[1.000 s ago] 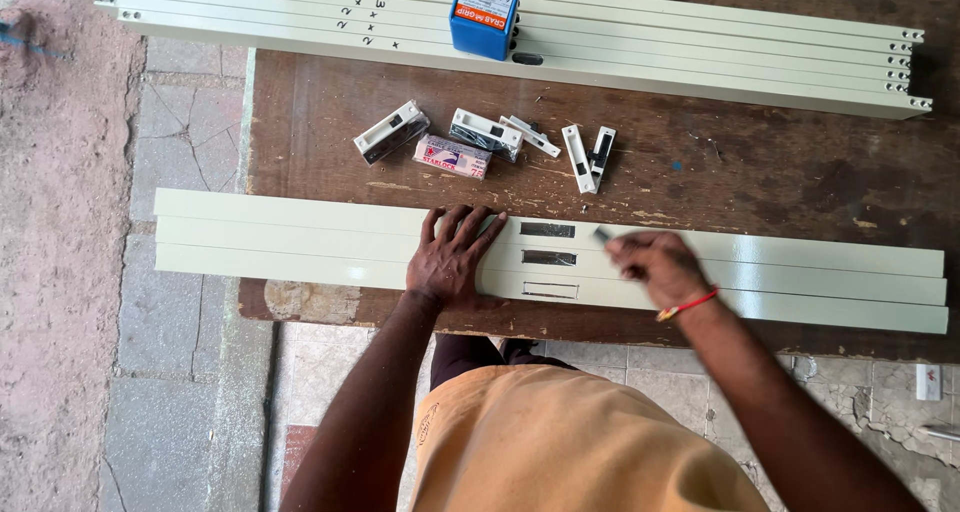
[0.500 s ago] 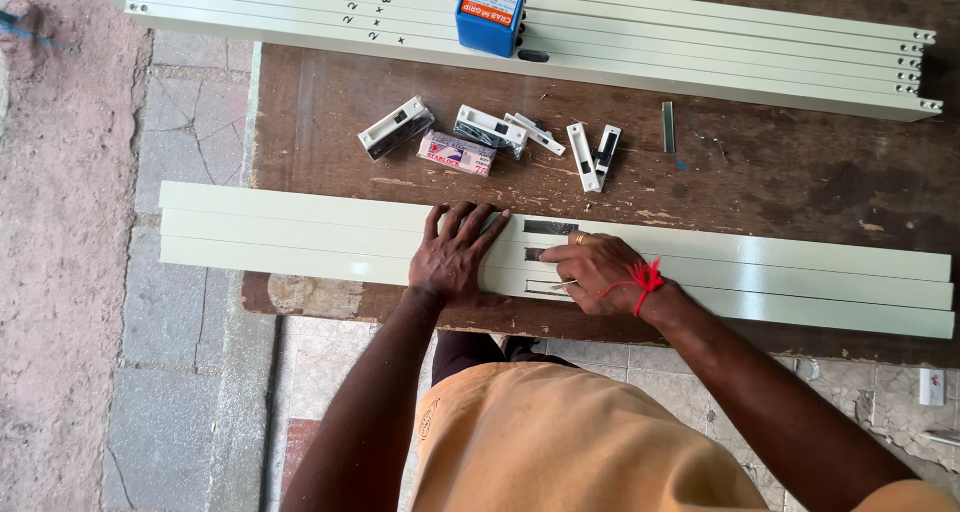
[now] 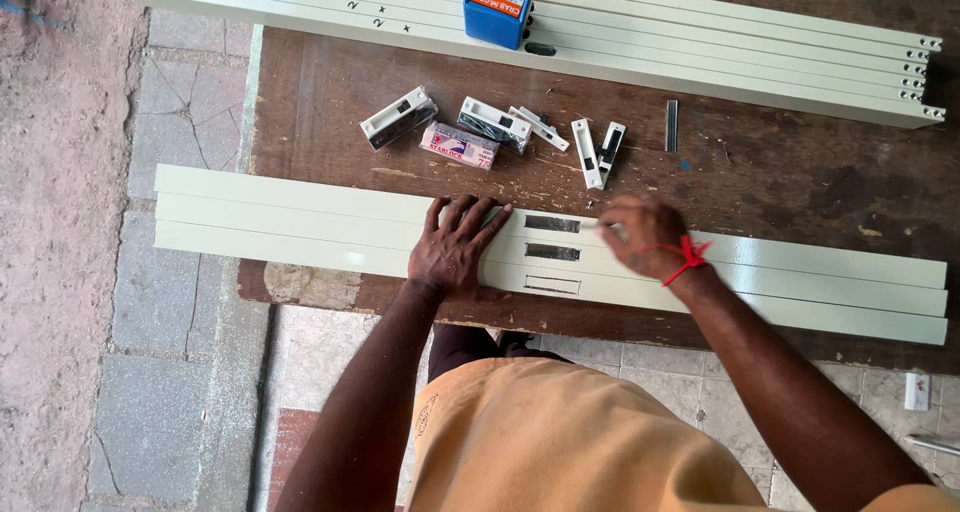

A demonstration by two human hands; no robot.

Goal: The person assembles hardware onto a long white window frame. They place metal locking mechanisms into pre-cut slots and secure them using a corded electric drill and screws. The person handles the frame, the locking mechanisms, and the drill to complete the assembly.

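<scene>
nearest me, three cream metal channels (image 3: 300, 222) lie side by side along the near edge of the table (image 3: 780, 172). each has a rectangular slot beside my left hand (image 3: 455, 247), which lies flat and splayed on them, holding nothing. i judge them light, stiff and slick-painted, best pinned flat beside the slots. my right hand (image 3: 640, 234) is just past the slots; its fingers are curled, blurred, and i cannot tell what they pinch. beyond the channels lie small white lock bodies (image 3: 398, 118), a pink box (image 3: 459, 145) and a blue box (image 3: 499, 4), cut off at the top.
</scene>
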